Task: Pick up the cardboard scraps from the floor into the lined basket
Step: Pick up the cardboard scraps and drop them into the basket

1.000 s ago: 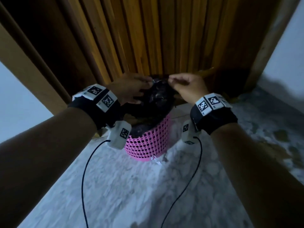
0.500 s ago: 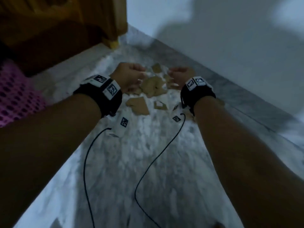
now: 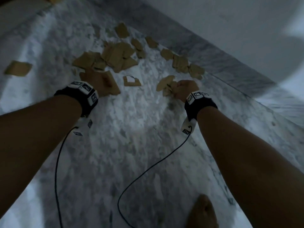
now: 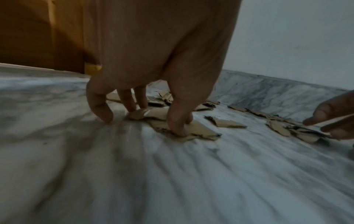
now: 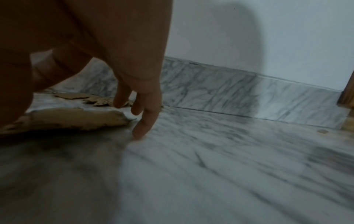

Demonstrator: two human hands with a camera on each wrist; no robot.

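Several torn brown cardboard scraps (image 3: 118,55) lie scattered on the marble floor (image 3: 131,145) near the wall. My left hand (image 3: 97,81) is down on one scrap (image 4: 195,130): the thumb presses its near part, two fingers (image 4: 134,109) curl at its far edge, and another fingertip touches the floor. My right hand (image 3: 185,89) hangs over a bigger scrap (image 5: 76,119) with its fingers (image 5: 145,118) pointing down fairly straight, the outermost touching the floor. The basket is out of view.
One scrap (image 3: 18,69) lies apart at the far left. A marble skirting (image 3: 230,63) and a white wall run along the right. A wooden door (image 4: 38,37) stands at the back left. A bare foot (image 3: 204,211) and wrist cables (image 3: 148,170) are close below.
The view swung from the pink basket by the door to the scrap pile. Both hands came away from the basket and dropped to the floor onto scraps.
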